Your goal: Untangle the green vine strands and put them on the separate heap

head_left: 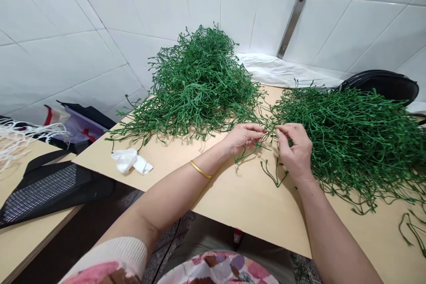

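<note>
My left hand (245,137) is closed in a pinch on a thin green artificial stem (245,155), whose branching end hangs below the fingers. Close beside it, my right hand (296,148) pinches with thumb and forefinger at the green strands between the hands; exactly what sits in its fingertips is too small to make out. Just below lies a loose green stem (275,179) with forked ends. Behind my left hand rises a tall pile of green stems (203,80). A second, wider pile of green stems (356,142) spreads beside my right hand.
Crumpled white tissue (131,160) lies near the front left of the wooden table (233,195). A black bag (382,82) and white plastic sheeting (276,70) are along the tiled wall. At left, another table carries white strands (20,142) and a black mesh item (46,191).
</note>
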### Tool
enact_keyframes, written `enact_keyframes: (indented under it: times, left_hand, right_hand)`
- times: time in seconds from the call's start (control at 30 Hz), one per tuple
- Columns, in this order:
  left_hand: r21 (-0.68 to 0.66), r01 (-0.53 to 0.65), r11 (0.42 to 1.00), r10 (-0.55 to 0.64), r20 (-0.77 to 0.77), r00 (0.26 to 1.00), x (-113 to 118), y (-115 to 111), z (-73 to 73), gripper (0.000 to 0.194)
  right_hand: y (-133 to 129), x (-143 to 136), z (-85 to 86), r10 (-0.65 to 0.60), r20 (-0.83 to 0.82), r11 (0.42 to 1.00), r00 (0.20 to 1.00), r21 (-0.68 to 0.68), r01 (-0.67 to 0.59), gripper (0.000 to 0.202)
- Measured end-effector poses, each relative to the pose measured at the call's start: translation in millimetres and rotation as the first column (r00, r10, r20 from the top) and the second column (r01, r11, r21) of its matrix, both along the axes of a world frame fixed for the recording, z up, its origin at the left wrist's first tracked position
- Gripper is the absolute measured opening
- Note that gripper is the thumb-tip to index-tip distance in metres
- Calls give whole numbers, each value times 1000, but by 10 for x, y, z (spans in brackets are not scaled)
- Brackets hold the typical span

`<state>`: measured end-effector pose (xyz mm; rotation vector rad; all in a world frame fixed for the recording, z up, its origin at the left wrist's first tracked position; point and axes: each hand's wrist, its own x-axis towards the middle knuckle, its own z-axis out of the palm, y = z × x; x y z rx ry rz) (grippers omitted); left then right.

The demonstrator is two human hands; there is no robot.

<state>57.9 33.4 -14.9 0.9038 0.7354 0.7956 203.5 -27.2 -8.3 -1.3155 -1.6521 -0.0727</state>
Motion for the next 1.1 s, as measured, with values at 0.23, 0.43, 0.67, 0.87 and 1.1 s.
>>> enact_keyframes:
  times: [0.23, 0.43, 0.67, 0.87, 1.1]
  left_hand:
    - [1, 26, 1000, -26, 8, 1000, -16, -1, -10, 21]
    - [-16, 28, 999, -28, 38, 999, -31, 10, 32, 11]
    - [-65, 105, 992, -98, 107, 989, -71, 39, 25, 13]
    - [-68, 255, 965, -249, 88, 965, -86, 25, 14, 12]
    - [-29, 332, 943, -327, 114, 938, -85, 23, 8, 11]
  right_hand:
    - [46, 41, -74, 2, 140, 993, 990, -114, 15, 19]
    - [30, 47, -21, 112, 91, 990, 989, -99, -103, 17]
    - [33, 27, -28, 171, 43, 979, 984, -119, -165, 20]
    - [45, 64, -48, 126, -377, 966, 918, -162, -199, 13]
    - [99, 75, -111, 89, -632, 964, 770, -141, -227, 16]
